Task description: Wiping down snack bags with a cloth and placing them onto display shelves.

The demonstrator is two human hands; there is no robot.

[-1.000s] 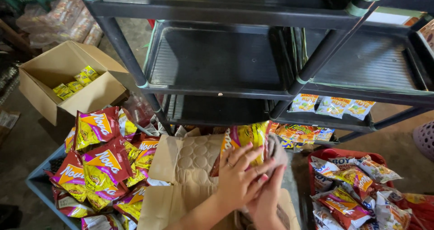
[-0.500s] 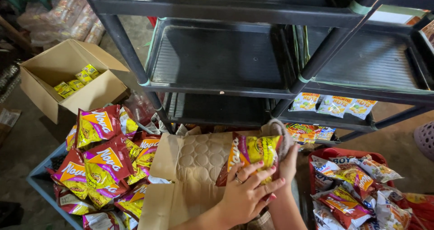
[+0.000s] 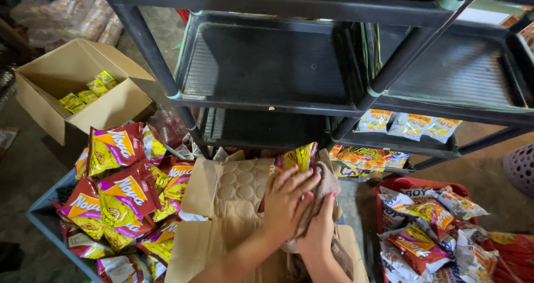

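My left hand [image 3: 283, 202] presses flat on a yellow and purple snack packet [image 3: 296, 157] that rests on a brown cardboard box [image 3: 233, 199] in front of me. My right hand [image 3: 320, 230] sits just beside it, gripping a grey-brown cloth [image 3: 322, 187] bunched against the same packet. Only the packet's top edge shows above my fingers. Both forearms reach up from the bottom of the view.
A black metal shelf rack [image 3: 267, 66] stands ahead; its lower right tray holds pale snack packets [image 3: 409, 124]. A blue crate [image 3: 41, 219] of red and yellow packets [image 3: 117, 188] lies left, a red basket [image 3: 414, 184] of packets right, an open carton [image 3: 72, 88] far left.
The packet was held up with its face showing; now my left hand covers it, and the right hand has wrapped the cloth against it. Both hands stay over the cardboard box.
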